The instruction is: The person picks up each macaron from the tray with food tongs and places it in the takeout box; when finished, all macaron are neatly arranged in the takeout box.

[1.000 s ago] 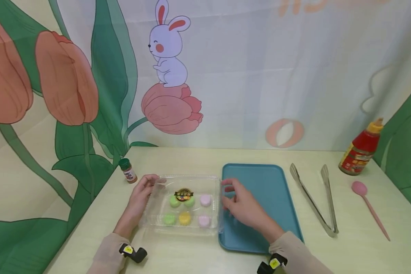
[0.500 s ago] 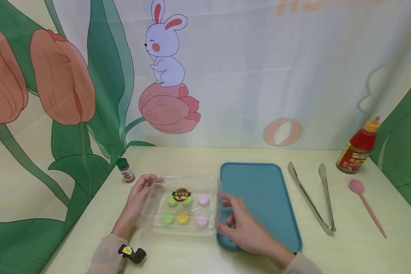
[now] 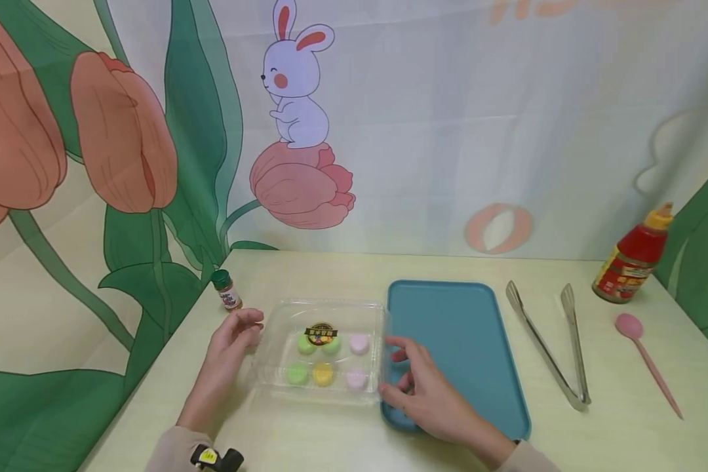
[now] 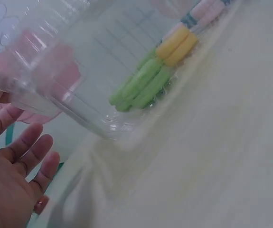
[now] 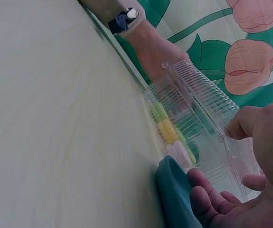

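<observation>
A clear plastic box (image 3: 330, 311) with a closed lid and a black-and-gold sticker (image 3: 321, 334) holds several macarons (image 3: 322, 374) in green, yellow and pale pink. My left hand (image 3: 227, 351) is beside its left edge, fingers relaxed and spread; in the left wrist view the fingers (image 4: 34, 149) show near the box's side. At the right edge is my right hand (image 3: 427, 393), its thumb at the near right corner and its fingers loosely bent along the side. From the right wrist, the thumb (image 5: 245, 121) touches the lid's rim while the other fingers sit lower, over the tray.
A blue tray (image 3: 454, 328) lies right of the box, under the right hand. Further right are metal tongs (image 3: 549, 357), a pink spoon (image 3: 649, 360) and a red squeeze bottle (image 3: 632, 259). A small green-capped spice jar (image 3: 227, 290) stands at the back left.
My left hand has drawn back from the box's left edge. My right hand has slid toward the near right corner of the box. The box stays in place.
</observation>
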A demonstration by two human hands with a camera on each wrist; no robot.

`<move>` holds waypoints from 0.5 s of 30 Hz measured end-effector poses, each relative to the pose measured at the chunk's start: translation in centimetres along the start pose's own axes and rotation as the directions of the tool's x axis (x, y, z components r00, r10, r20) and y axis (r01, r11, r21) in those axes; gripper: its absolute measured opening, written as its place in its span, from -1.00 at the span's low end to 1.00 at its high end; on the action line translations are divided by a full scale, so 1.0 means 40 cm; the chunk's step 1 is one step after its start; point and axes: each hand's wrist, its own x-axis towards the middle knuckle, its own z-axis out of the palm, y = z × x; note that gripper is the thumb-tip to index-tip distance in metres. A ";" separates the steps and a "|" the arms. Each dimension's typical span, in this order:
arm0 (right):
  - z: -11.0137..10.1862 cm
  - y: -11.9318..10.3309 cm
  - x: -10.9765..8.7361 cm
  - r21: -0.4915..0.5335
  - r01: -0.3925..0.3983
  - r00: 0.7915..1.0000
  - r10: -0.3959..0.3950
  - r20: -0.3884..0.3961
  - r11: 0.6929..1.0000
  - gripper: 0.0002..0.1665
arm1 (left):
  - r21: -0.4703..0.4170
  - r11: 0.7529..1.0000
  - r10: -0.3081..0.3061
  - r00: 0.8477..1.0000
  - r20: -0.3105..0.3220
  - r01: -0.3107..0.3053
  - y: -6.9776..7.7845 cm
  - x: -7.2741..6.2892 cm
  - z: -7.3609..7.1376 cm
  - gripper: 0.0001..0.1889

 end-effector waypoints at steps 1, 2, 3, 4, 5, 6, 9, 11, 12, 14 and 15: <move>0.000 0.000 0.000 -0.001 0.001 1.000 -0.001 -0.002 1.000 -0.16 | 0.019 1.000 0.024 1.000 -0.002 -0.024 0.004 -0.014 -0.005 -0.70; 0.001 0.000 0.000 -0.001 0.002 1.000 -0.002 -0.005 1.000 -0.16 | 0.040 0.998 0.052 0.999 0.001 -0.052 0.007 -0.028 -0.009 -0.71; 0.002 0.000 0.000 -0.002 0.001 1.000 -0.001 -0.008 1.000 -0.16 | 0.055 0.996 0.076 0.997 0.007 -0.076 0.009 -0.042 -0.013 -0.71; 0.003 -0.001 0.000 -0.002 0.002 1.000 -0.002 -0.011 1.000 -0.17 | 0.070 0.993 0.097 0.995 0.013 -0.097 0.010 -0.055 -0.016 -0.71; 0.003 0.000 0.000 -0.002 0.005 1.000 -0.005 -0.012 1.000 -0.17 | 0.074 0.990 0.118 0.993 0.021 -0.120 0.009 -0.068 -0.018 -0.70; 0.004 0.000 0.000 0.003 0.007 1.000 -0.007 -0.011 1.000 -0.17 | 0.074 0.988 0.134 0.991 0.031 -0.135 0.007 -0.081 -0.019 -0.70; 0.004 0.003 0.000 0.020 0.015 1.000 -0.015 0.015 1.000 -0.15 | 0.044 0.986 0.157 0.985 0.071 -0.160 -0.003 -0.115 -0.020 -0.69; 0.005 0.006 -0.003 0.060 0.017 0.999 -0.020 0.050 0.998 -0.13 | 0.010 0.987 0.159 0.982 0.102 -0.160 -0.011 -0.133 -0.018 -0.63; 0.006 0.008 -0.005 0.083 0.014 0.997 -0.020 0.068 0.996 -0.13 | -0.010 0.988 0.155 0.981 0.118 -0.155 -0.014 -0.139 -0.018 -0.60; 0.008 0.010 -0.005 0.134 0.008 0.995 -0.022 0.097 0.991 -0.11 | -0.046 0.989 0.145 0.979 0.143 -0.140 -0.019 -0.144 -0.016 -0.54; 0.009 0.010 -0.006 0.162 0.003 0.994 -0.021 0.107 0.987 -0.10 | -0.059 0.991 0.129 0.980 0.153 -0.121 -0.021 -0.145 -0.016 -0.53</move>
